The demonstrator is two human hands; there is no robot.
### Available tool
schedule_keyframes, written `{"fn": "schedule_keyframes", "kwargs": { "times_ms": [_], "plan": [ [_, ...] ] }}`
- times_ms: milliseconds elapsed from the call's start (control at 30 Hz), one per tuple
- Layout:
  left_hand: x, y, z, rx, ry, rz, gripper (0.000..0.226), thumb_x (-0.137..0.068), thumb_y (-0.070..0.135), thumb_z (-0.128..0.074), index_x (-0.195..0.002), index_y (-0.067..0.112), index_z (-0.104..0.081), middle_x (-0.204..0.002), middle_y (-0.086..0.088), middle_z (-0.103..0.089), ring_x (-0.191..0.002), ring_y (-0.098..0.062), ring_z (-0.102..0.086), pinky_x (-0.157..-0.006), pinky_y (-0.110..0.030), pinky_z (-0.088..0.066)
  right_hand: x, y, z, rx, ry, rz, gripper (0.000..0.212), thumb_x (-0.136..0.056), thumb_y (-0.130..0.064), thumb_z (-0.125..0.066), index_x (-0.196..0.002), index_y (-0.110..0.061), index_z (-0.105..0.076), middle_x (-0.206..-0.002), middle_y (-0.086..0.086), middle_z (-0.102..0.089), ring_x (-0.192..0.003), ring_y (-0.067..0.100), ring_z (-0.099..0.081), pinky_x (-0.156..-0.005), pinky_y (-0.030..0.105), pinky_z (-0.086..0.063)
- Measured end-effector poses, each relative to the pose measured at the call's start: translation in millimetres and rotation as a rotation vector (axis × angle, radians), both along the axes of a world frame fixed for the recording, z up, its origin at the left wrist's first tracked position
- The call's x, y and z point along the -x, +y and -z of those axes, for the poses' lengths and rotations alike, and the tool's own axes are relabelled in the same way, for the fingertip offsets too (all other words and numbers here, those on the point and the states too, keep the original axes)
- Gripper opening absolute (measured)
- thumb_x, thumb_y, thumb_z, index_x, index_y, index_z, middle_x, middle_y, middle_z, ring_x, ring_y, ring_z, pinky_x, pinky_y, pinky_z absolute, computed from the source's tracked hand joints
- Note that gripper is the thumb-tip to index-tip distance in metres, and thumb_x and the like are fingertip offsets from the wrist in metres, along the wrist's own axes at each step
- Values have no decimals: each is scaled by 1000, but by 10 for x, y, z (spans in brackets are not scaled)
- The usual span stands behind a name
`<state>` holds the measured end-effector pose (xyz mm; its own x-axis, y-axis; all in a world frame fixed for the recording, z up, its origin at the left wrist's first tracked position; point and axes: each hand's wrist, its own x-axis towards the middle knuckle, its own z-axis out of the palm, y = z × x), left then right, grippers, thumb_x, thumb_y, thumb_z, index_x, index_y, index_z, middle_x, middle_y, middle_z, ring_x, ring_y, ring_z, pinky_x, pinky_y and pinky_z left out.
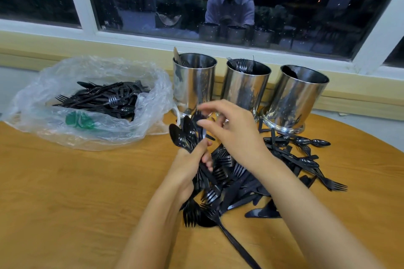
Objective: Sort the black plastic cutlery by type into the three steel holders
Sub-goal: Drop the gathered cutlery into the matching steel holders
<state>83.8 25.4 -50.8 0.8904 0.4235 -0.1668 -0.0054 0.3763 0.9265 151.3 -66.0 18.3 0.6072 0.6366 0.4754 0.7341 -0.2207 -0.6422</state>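
My left hand (189, 167) grips a bundle of black spoons (183, 135), bowls pointing up and away. Over the bundle hovers my right hand (231, 129), its thumb and fingers loosely curved at a black fork (197, 116); whether they pinch it I cannot tell. Below both hands lies a loose pile of black cutlery (236, 183) on the wooden table. Three steel holders stand at the back: the left holder (193, 85) with knife handles, the middle holder (246, 87) with forks, the right holder (295, 96) with dark pieces barely visible.
A clear plastic bag (91, 120) at the left holds more black cutlery (102, 98). More spoons and forks (306, 155) spread to the right of the pile. The round wooden table (76, 192) meets a yellow window ledge (109, 50) behind the holders.
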Motion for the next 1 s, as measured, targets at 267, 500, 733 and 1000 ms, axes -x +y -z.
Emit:
{"fn": "schedule_keyframes", "kwargs": {
  "times_ms": [267, 500, 733, 1000],
  "plan": [
    [57, -64, -65, -128, 70, 112, 12, -100, 20, -55, -93, 12, -49, -56, 6, -35, -46, -8, -25, -42, -21, -23, -202, 293, -204, 611, -128, -141, 38, -79, -42, -76, -109, -20, -68, -103, -1, -67, -94, 12, -59, -81, 32, -51],
    [66, -50, -55, -152, 39, 131, 24, -98, 22, -58, -78, 16, -47, -57, 5, -35, -46, -7, -27, -42, -20, -22, -277, 259, -229, 519, -51, -143, 16, -86, -17, -72, -102, -13, -71, -68, -18, -52, -50, -5, -53, -51, 5, -39],
    [89, -42, -73, 98, -33, 254, 27, -101, 21, -51, -77, 12, -60, -58, 0, -32, -47, -8, -26, -45, -21, -23, -161, 354, -195, 492, -334, -214, 18, -85, -26, -72, -103, -30, -74, -91, -13, -73, -84, -1, -61, -78, 29, -49],
    [104, 32, -116, 251, -139, 283, 23, -95, 33, -51, -94, 10, -54, -59, 5, -28, -46, -4, -26, -42, -16, -25, -413, 50, -87, -133, 276, 99, 26, -91, -27, -66, -114, -17, -66, -94, -7, -68, -59, -2, -51, -54, 10, -39]
  ]
}}
